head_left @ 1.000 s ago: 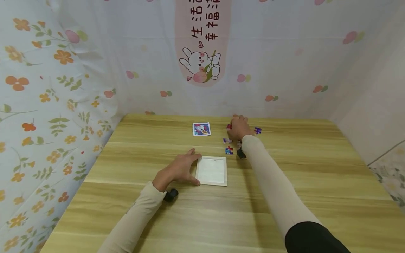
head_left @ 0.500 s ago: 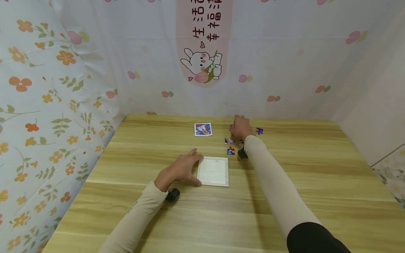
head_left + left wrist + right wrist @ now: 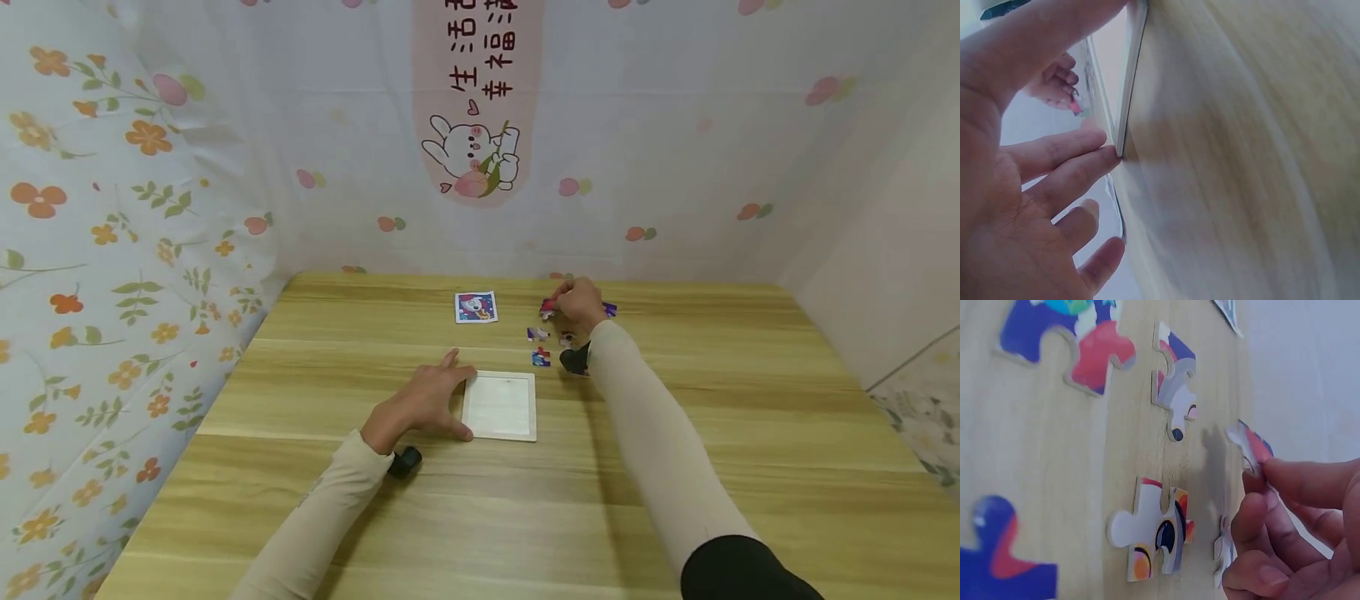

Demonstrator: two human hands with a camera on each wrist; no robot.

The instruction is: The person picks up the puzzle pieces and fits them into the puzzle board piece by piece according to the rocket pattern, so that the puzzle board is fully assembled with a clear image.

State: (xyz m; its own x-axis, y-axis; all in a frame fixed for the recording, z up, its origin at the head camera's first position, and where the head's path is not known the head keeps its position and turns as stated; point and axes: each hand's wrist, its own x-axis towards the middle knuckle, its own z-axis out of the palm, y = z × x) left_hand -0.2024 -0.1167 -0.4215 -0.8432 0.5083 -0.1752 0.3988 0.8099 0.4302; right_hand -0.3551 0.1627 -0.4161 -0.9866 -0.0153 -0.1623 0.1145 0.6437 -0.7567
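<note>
My right hand point(image 3: 582, 302) pinches a red, white and blue jigsaw piece point(image 3: 1254, 445) between thumb and forefinger. In the right wrist view this piece is tilted, and a shadow lies beside it on the table. Near that hand lie other jigsaw pieces: a grey-and-white one point(image 3: 1175, 381), one with a dark eye point(image 3: 1147, 528), a blue-and-red one point(image 3: 1094, 353) and a purple one point(image 3: 611, 309). My left hand point(image 3: 426, 398) touches the left corners of a white square frame point(image 3: 535, 408) with its thumb and nearly straight fingers. Its other fingers are spread apart.
A small square picture card point(image 3: 476, 307) lies at the back of the wooden table point(image 3: 480, 517), left of the pieces. Behind the table hangs a printed white cloth point(image 3: 337, 125), and a flowered cloth point(image 3: 97, 317) hangs at the left.
My right hand has shifted slightly and turned, so the red piece pinched in its fingertips now shows. The eye piece and others are more visible. My left hand stays at the frame.
</note>
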